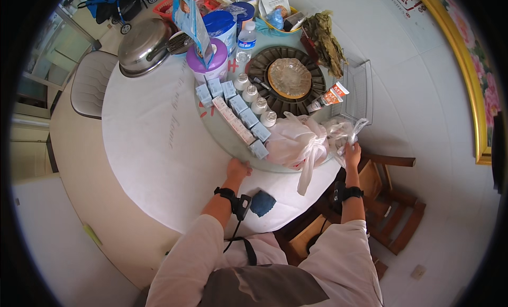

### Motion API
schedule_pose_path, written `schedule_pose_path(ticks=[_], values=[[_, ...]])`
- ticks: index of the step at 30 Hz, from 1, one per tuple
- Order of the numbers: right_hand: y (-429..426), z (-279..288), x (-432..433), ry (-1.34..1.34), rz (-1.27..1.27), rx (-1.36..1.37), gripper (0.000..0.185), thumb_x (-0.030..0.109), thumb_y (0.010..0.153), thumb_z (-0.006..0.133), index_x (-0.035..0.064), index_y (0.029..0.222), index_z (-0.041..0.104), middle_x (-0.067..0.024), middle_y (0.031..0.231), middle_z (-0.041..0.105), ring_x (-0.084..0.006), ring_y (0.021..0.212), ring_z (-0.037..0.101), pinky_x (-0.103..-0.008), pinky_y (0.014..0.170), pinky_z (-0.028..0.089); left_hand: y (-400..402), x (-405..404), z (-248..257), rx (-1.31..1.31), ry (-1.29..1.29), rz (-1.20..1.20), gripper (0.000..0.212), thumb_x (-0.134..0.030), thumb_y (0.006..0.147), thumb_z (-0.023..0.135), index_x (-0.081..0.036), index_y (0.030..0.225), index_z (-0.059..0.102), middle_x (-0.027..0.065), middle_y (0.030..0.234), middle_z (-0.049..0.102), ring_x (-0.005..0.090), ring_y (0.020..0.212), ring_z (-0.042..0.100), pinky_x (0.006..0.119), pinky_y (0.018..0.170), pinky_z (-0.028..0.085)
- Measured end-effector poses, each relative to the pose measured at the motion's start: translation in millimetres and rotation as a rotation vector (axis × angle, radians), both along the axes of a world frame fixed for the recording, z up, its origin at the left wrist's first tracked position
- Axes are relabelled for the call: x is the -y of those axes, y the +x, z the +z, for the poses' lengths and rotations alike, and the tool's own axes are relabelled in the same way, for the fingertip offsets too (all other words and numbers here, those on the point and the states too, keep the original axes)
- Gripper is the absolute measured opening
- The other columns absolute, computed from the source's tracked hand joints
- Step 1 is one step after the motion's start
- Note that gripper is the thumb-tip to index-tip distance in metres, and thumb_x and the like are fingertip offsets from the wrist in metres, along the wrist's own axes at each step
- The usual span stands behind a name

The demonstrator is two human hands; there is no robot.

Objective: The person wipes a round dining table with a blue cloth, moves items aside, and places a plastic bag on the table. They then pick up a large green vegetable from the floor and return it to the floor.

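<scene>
My right hand (pixel 352 153) grips a small clear plastic bag (pixel 340 134) near its knotted top; the contents are blurred. Left of it, a larger knotted whitish plastic bag (pixel 295 138) sits at the front of the glass turntable (pixel 228 138). My left hand (pixel 239 169), its fingers curled and partly hidden, is at the turntable's near rim on the white table (pixel 158 172). Just beyond it stand several light-blue boxes (pixel 249 117), a row of pink-and-white boxes (pixel 233 120) and several white-capped bottles (pixel 259 105). A dark blue cloth (pixel 262 203) lies nearer my body.
Farther back are a brown round tray (pixel 258 61) with a glass dish (pixel 290 77), orange-and-white tubes (pixel 331 96), a water bottle (pixel 246 43), a purple-lidded tub (pixel 208 59) and a steel pan (pixel 143 47). A wire basket (pixel 360 90) stands right, above a wooden chair (pixel 391 211).
</scene>
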State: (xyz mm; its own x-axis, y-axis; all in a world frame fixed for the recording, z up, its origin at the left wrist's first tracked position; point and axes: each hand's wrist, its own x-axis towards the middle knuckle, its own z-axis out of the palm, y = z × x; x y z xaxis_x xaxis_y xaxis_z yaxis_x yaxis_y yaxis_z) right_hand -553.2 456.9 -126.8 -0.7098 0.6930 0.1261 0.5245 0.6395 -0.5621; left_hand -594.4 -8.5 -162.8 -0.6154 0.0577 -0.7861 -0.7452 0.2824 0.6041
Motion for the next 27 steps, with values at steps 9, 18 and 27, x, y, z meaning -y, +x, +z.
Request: schedule_pose_path(ticks=[9, 18, 27], values=[[5, 19, 19, -0.131, -0.011, 0.103, 0.036, 0.029, 0.082, 0.060, 0.0005, 0.103, 0.055, -0.0184, 0.105, 0.055, -0.0354, 0.097, 0.055, -0.0401, 0.080, 0.044, 16, -12, -4, -0.137, -0.049, 0.240, 0.019, -0.008, 0.080, 0.062, 0.006, 0.083, 0.049, 0.0145, 0.065, 0.064, 0.0225, 0.053, 0.065, 0.031, 0.046, 0.051], [17, 29, 41, 0.011, 0.152, 0.050, 0.027, 0.023, 0.084, 0.058, 0.0002, 0.097, 0.054, -0.0168, 0.099, 0.055, -0.0353, 0.090, 0.054, -0.0390, 0.077, 0.043, 16, -9, -10, -0.121, -0.083, 0.298, 0.023, -0.007, 0.078, 0.066, 0.005, 0.081, 0.046, 0.0157, 0.065, 0.063, 0.0237, 0.053, 0.065, 0.031, 0.044, 0.051], [56, 43, 23, -0.391, -0.151, -0.347, 0.015, 0.017, 0.089, 0.054, 0.0035, 0.084, 0.051, 0.0004, 0.072, 0.045, -0.0090, 0.068, 0.040, -0.0251, 0.061, 0.036, 9, 10, 4, 0.000, 0.025, 0.189, 0.017, -0.009, 0.082, 0.060, 0.003, 0.090, 0.050, 0.0150, 0.074, 0.065, 0.0200, 0.055, 0.064, 0.028, 0.046, 0.050]])
